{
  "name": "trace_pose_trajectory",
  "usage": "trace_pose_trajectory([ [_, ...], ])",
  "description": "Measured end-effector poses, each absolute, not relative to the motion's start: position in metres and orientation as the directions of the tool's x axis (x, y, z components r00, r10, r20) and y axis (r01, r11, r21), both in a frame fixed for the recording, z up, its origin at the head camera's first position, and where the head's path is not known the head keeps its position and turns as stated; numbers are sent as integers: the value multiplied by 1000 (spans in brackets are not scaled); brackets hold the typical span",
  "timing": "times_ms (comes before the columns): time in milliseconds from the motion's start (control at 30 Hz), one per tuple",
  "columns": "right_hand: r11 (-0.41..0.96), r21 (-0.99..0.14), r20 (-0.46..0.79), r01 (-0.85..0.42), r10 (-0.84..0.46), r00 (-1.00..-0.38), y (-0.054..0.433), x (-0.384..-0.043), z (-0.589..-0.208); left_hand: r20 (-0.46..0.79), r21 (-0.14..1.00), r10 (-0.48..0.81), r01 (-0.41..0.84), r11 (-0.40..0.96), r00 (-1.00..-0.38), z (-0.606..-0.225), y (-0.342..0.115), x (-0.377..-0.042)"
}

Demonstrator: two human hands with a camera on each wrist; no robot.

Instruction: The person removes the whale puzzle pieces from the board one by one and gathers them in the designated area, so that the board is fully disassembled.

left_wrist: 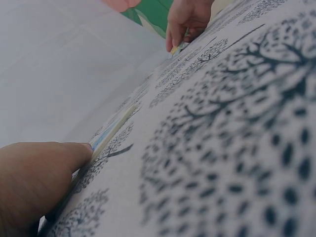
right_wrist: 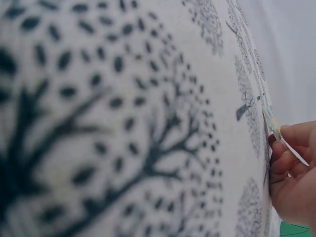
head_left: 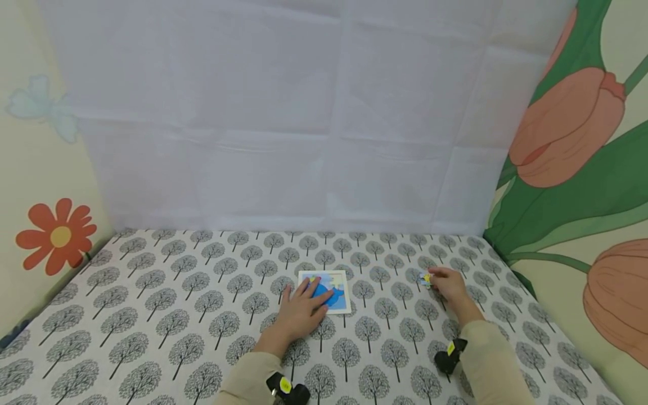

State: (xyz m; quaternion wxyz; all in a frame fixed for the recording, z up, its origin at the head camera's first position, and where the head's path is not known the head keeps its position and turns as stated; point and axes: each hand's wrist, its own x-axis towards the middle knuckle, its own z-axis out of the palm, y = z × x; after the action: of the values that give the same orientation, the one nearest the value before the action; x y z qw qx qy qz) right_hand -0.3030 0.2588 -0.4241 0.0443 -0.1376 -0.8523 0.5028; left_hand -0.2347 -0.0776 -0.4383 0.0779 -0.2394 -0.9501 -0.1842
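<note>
My left hand [head_left: 298,316] rests with spread, extended fingers on a small framed picture puzzle [head_left: 346,292]. The puzzle has a white border and a blue figure on pale blue, partly covered by the fingers. In the left wrist view the thumb [left_wrist: 74,155] lies at the edge of the frame [left_wrist: 116,129]. Off to the right, my right hand [head_left: 449,288] pinches a small, flat puzzle piece [head_left: 426,279] in blue, yellow and white. Seen from the right wrist, the thin piece [right_wrist: 274,123] sticks out between thumb and finger, low over the cloth.
A white cloth [head_left: 212,315] printed with black trees covers the table. Behind it hangs a white sheet [head_left: 253,124]. Painted walls stand on both sides, with a red flower [head_left: 61,236] at left and tulips [head_left: 567,129] at right.
</note>
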Motion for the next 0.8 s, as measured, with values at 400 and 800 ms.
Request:
trace_pose_trajectory([
  [400,483,-845,-106,230,270,-957,261,-298,-411,246,319,421,483,815,-873,-439,-77,-236],
  [800,534,-824,-68,191,242,-968,238,-307,-396,232,343,394,454,822,-889,-438,-76,-237],
])
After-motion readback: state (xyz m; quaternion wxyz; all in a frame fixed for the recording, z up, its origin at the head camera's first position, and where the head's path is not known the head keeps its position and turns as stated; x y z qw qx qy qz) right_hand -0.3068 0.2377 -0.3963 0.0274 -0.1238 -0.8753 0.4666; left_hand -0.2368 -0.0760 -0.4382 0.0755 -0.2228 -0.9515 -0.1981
